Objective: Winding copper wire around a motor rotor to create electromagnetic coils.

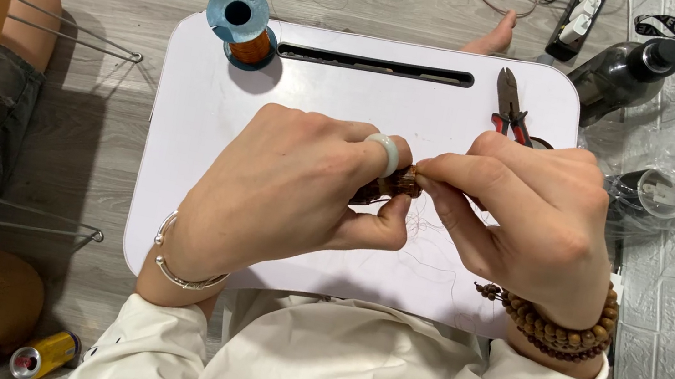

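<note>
left hand (292,186) and right hand (527,218) pinching a small brown wire-wound piece (389,187) mid white lap table (208,139), pliers (511,107) near far edge, wire spool (243,27) far-left corner

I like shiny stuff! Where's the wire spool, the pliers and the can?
wire spool (242,23): head view, blue top rim.
pliers (509,99): head view, metal jaws.
can (45,355): head view, yellow side.

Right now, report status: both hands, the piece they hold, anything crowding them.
Left hand and right hand pinch small brown wire-wrapped piece. Pliers beside right hand. Wire spool apart.
</note>
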